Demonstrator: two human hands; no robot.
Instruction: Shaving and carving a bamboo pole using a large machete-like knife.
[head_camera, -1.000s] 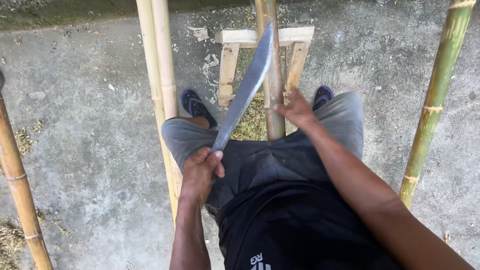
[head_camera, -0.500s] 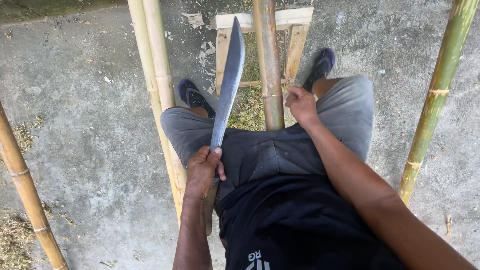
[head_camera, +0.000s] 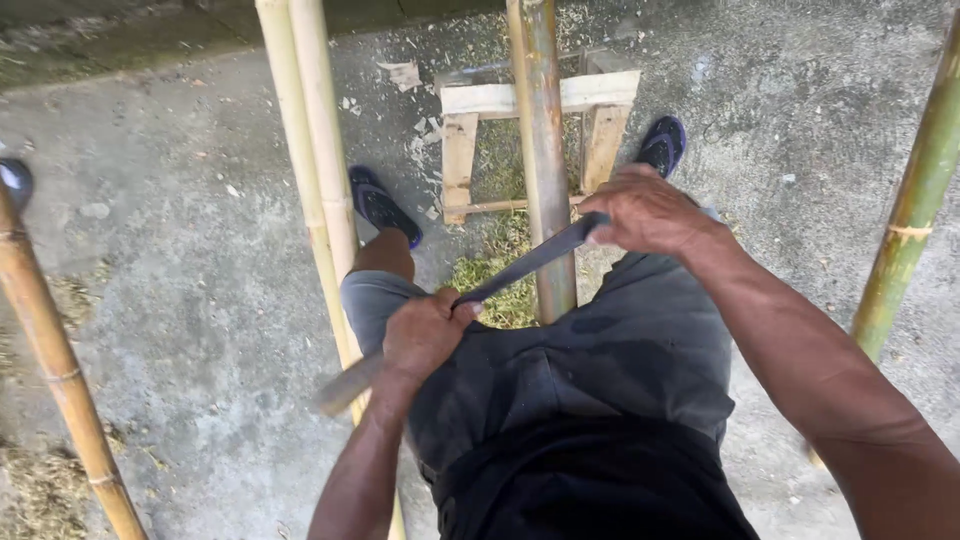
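Blade (head_camera: 525, 265) lying crosswise against the upright pole (head_camera: 545, 180).
Left hand (head_camera: 425, 335) is clenching the handle, right hand (head_camera: 650, 212) is closing over the blade's far end, nearer the pole.

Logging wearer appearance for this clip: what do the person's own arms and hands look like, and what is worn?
Both arms are bare along all that shows, with no sleeve in view. The left hand and right hand wear no gloves, and no rings, watch or bands are visible. Below them: a black top, grey shorts, and dark blue flip-flops.
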